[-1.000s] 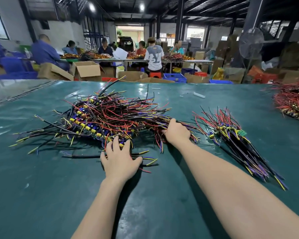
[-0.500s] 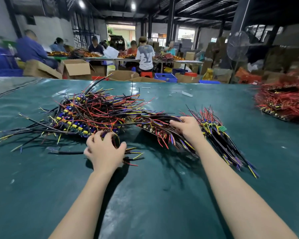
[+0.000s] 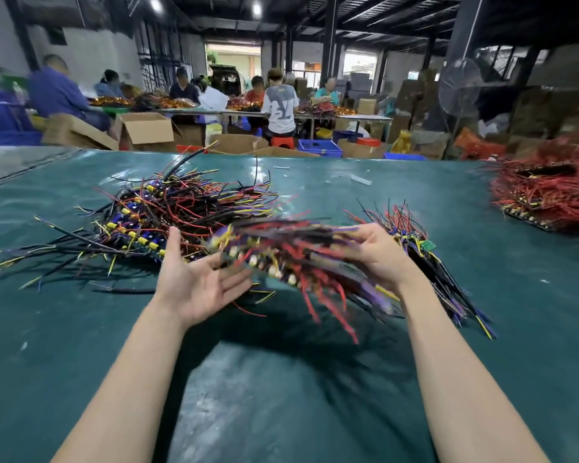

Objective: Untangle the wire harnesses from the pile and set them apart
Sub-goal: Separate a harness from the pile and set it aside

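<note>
Midair, harness (image 3: 301, 259) blurred, seemingly multicoloured, right hand (image 3: 378, 252) gripping.

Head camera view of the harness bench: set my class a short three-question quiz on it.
1. True or false: the left hand grips the lifted harness.
2. The tangled pile lies on which side of the lifted harness? A left, B right, C nearer the person.
3. Fill in: the ____ hand holds the lifted harness.
Key: 1 false, it is open, palm up. 2 A. 3 right hand.
</note>
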Demonstrator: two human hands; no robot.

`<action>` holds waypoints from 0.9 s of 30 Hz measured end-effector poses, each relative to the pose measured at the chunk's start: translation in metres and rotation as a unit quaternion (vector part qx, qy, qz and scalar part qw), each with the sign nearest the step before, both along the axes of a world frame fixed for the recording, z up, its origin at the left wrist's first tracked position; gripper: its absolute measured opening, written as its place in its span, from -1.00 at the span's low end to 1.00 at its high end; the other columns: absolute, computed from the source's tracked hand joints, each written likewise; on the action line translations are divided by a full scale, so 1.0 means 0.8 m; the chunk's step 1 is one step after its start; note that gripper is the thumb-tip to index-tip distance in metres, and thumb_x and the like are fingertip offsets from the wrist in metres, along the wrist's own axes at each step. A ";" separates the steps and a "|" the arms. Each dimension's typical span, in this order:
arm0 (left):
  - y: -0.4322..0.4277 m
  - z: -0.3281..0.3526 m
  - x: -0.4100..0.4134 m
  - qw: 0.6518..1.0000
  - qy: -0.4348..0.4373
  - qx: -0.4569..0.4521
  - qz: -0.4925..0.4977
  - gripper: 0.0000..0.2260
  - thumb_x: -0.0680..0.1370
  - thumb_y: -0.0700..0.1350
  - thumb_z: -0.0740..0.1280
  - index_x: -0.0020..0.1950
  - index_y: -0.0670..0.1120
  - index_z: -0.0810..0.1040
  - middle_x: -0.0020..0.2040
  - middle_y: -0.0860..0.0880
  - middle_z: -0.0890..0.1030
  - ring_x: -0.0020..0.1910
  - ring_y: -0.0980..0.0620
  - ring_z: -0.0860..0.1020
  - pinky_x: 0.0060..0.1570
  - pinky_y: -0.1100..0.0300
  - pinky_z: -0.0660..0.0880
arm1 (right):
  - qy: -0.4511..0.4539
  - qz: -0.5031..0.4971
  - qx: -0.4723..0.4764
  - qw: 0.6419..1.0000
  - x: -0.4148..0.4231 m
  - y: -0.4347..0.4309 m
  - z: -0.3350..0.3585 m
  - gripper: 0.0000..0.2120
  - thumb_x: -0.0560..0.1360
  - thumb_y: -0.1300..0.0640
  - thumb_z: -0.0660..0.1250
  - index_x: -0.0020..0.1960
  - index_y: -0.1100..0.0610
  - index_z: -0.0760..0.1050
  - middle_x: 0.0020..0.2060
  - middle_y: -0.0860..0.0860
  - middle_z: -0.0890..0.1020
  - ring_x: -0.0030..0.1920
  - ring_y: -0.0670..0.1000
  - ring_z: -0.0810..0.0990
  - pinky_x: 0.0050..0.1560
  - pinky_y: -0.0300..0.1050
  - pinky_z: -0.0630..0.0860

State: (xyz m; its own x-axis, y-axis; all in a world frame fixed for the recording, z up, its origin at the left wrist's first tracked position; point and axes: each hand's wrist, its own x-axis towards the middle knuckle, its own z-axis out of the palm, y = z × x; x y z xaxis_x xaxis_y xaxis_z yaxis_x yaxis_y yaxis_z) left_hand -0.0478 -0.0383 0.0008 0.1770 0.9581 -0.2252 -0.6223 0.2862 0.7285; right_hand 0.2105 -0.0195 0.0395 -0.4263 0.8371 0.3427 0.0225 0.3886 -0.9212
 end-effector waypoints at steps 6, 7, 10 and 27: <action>-0.011 -0.006 0.010 0.994 0.094 -0.038 0.028 -0.90 0.49 -0.16 0.25 -0.16 -0.14 0.54 -0.40 -0.08 0.63 -0.43 -0.01 0.61 -0.45 0.13 0.59 | -0.240 -0.083 0.039 0.967 -0.005 0.006 0.002 -0.75 0.39 0.43 0.37 -0.03 0.16 0.63 -0.28 0.10 0.69 -0.23 -0.18 0.50 -0.11 -0.25 0.45; -0.010 -0.007 0.013 0.995 0.094 -0.013 0.037 -0.85 0.52 -0.21 0.22 -0.18 -0.14 0.56 -0.40 -0.07 0.64 -0.45 0.02 0.61 -0.46 0.16 0.58 | -0.263 -0.164 0.063 0.949 -0.003 0.012 -0.001 -0.75 0.39 0.40 0.38 0.01 0.18 0.63 -0.15 0.18 0.68 -0.17 -0.09 0.53 -0.07 -0.19 0.43; -0.013 -0.007 0.026 0.992 0.061 0.097 0.045 -0.68 0.51 -0.34 0.11 -0.21 -0.15 0.64 -0.31 -0.06 0.67 -0.37 0.04 0.64 -0.39 0.18 0.59 | -0.239 -0.427 0.098 0.867 0.000 0.020 -0.011 -0.63 0.37 0.38 0.33 0.15 0.17 0.53 0.02 0.16 0.60 0.02 0.12 0.55 0.01 -0.13 0.38; -0.019 0.000 0.062 0.953 -0.228 0.128 0.151 -0.75 0.18 -0.39 0.32 -0.17 -0.21 0.56 -0.23 -0.11 0.64 -0.24 -0.06 0.64 -0.20 0.01 0.60 | 0.521 -0.254 -0.311 0.753 0.005 0.014 -0.032 -0.63 0.20 0.65 0.10 -0.30 0.19 0.29 -0.70 0.01 0.44 -0.69 -0.11 0.44 -0.62 -0.31 0.44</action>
State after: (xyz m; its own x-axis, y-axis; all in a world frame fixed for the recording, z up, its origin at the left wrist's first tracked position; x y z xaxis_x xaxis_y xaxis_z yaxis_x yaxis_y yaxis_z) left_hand 0.0016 -0.0533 0.0007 -0.0914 0.9941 0.0579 -0.9168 -0.1067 0.3847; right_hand 0.2142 -0.0080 0.0143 0.2323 0.9381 -0.2569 -0.8384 0.0593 -0.5418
